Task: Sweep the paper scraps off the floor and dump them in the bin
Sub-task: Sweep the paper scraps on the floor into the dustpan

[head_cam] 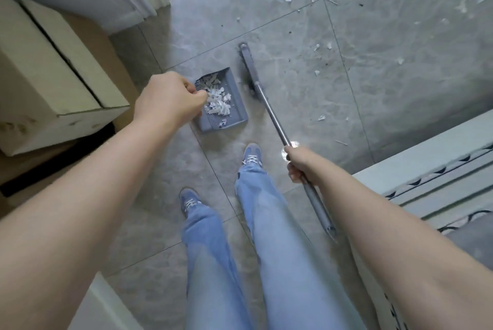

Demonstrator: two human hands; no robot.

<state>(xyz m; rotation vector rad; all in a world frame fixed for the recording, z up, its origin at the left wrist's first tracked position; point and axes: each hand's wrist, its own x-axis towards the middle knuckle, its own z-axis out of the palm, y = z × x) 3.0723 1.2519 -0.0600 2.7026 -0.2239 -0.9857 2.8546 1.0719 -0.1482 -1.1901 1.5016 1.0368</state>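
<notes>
Left fingers point(196, 93) curled, dustpan point(234, 113) handle hidden, grip unclear

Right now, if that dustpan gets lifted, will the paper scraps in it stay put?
Probably not firmly: the paper scraps look thin, small and loosely heaped, so likely light and easily blown. The dustpan has raised walls, so level carrying should contain them.

Grey dustpan point(234, 105) (white scraps point(217, 103))
</notes>
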